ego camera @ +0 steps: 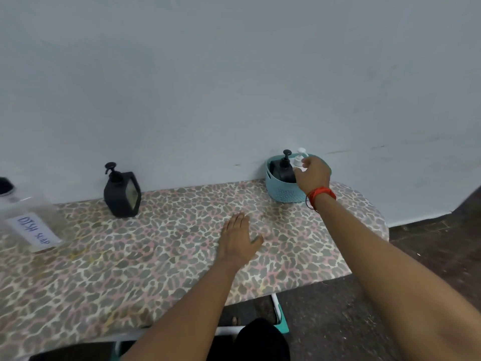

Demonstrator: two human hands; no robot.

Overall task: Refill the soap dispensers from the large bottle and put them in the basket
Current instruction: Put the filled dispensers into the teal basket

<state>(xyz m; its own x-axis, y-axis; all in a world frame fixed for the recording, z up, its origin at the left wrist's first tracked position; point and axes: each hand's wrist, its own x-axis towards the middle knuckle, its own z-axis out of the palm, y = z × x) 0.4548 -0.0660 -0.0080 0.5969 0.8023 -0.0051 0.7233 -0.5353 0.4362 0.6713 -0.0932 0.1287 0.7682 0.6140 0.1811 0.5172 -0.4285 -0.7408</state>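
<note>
While our right hand [312, 175] closes its fingers around the white dispenser [299, 160] inside the blue basket [282, 194] at the table's [156, 256] far right corner, beside a black dispenser [283, 170], our left hand [238, 238] lies flat and spread mid-table. Another black dispenser [122, 191] stands at the far edge; the large bottle [28, 220] sits at the left edge.
</note>
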